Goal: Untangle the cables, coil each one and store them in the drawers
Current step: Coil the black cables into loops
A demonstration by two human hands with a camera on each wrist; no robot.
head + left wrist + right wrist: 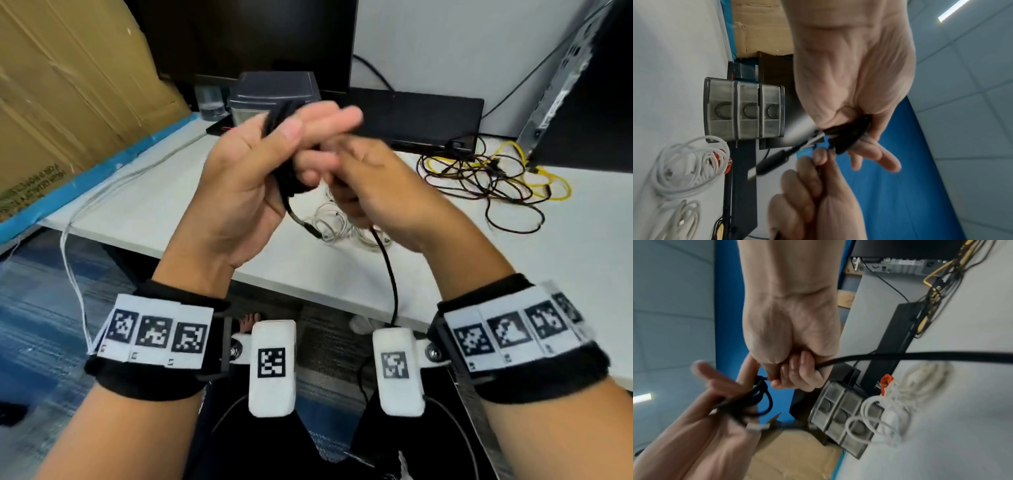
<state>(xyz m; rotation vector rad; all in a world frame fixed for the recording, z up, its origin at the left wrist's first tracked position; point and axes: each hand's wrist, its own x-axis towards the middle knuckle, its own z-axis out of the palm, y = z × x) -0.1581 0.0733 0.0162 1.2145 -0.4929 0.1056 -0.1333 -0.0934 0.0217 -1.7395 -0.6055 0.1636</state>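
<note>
White cable coils (692, 164) crowd the drawer unit's (744, 108) front (all shut).

Two hands (239, 178) (380, 185) share one black cable (388, 270). One drawer unit (744, 110) has three drawers. Two white coils (692, 164) (684, 217) and one yellow-and-black tangle (493, 178) lie on the counter (513, 260).

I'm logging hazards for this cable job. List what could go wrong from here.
1. The left hand holds the coiled black cable with its fingers partly straight, so the loops might slip and spring open.
2. The cable's tail hangs below the white desk from the right hand; it could snag.
3. The grey three-drawer organiser looks closed, and both hands are occupied.
</note>
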